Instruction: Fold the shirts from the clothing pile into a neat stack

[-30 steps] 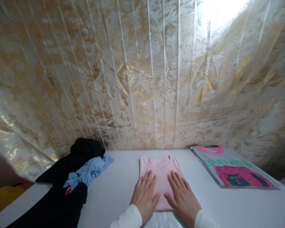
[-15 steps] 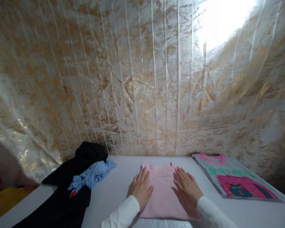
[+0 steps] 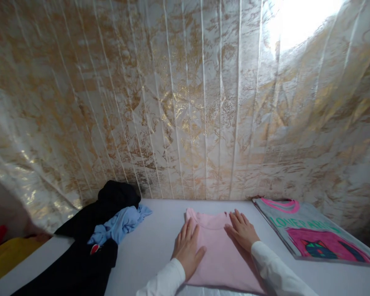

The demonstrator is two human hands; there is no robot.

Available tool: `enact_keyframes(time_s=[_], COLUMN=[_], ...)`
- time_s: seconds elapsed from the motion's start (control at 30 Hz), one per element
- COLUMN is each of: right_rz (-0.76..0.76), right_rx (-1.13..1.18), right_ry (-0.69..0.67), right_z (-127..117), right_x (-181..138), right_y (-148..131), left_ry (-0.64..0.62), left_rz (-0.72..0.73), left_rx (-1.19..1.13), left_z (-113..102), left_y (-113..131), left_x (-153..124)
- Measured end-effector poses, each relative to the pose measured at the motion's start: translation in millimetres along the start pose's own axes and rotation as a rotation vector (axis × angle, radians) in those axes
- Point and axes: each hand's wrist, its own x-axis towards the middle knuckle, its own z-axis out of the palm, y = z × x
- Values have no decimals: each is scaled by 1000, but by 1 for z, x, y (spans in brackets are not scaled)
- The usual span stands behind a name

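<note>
A pink T-shirt point(image 3: 217, 255) lies folded into a rough rectangle on the white table, its neckline toward the back wall. My left hand point(image 3: 188, 248) rests flat on its left edge with the fingers stretched out. On the right edge, near the shoulder, my right hand point(image 3: 242, 230) lies with its palm down and fingers extended. Neither hand grasps the fabric. Both wrists are in white sleeves, and the parts of the shirt under my palms are hidden.
To the right lies a flat stack topped by a grey shirt point(image 3: 302, 222) with a pink collar and cat print. Crumpled black clothing point(image 3: 80, 238) and a light blue garment point(image 3: 120, 224) sit on the left. Yellow cloth point(image 3: 12, 255) shows at far left. Shiny foil sheeting point(image 3: 185, 102) covers the wall.
My right hand has slid slightly up toward the shirt's shoulder. My left hand stays on the left edge. The view has shifted a little.
</note>
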Motion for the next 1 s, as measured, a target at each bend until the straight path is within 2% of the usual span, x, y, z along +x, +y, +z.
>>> enact_keyframes(time_s=[0.1, 0.17, 0.27, 0.47, 0.53, 0.63, 0.7, 0.8, 0.9, 1.0], right_rz=[-24, -53, -37, 30, 39, 25, 16, 3, -2, 99], right_rx=[14, 36, 105, 259, 351, 503, 581, 644, 689, 686], right_ry=[50, 63, 29, -1, -12, -13, 1, 60, 177, 280], right_z=[-9, -16, -26, -30, -29, -32, -41, -67, -106, -142], right_x=[-24, -40, -52, -47, -45, -40, -34, -20, -4, 10], right_y=[16, 23, 19, 0, 3, 17, 33, 72, 129, 201], left_ry=[50, 103, 146, 78, 84, 140, 179, 228, 272, 243], left_rz=[-178, -226, -221, -170, -190, -165, -92, 53, 227, 314], left_rx=[44, 71, 57, -122, -193, -425, -559, -611, -669, -824], left_z=[-7, -12, -19, -26, -25, -20, -18, -21, -28, -26], left_y=[-8, -10, -4, 10, 9, 13, 23, 54, 99, 151], left_x=[-7, -8, -4, -3, -6, -4, 4, 27, 60, 100])
